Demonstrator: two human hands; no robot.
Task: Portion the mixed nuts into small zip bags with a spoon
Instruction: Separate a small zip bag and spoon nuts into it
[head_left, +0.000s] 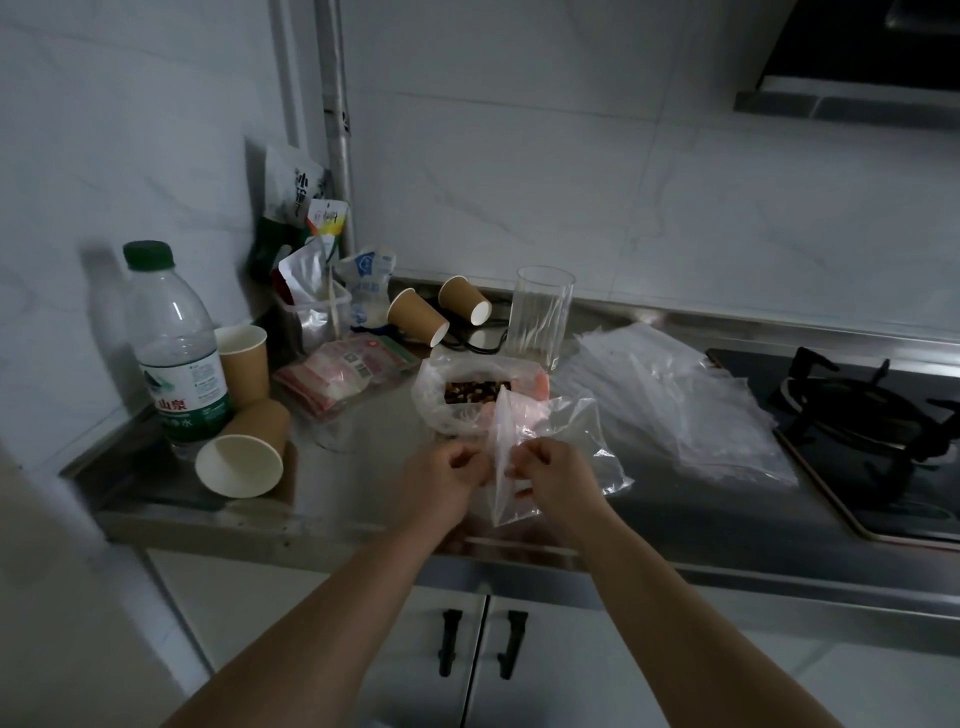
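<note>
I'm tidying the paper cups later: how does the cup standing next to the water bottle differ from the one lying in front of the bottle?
The standing paper cup is upright, mouth up, tucked behind and beside the water bottle. The tipped paper cup lies on its side at the counter's front, its white mouth facing the camera, and looks larger only because it is nearer. Both are brown outside, white inside, and show nothing in them.

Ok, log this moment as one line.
step: opening zip bag | left hand: pinches bag | right hand: pinches bag | mixed nuts: behind, in open bag | spoon: not visible
</note>
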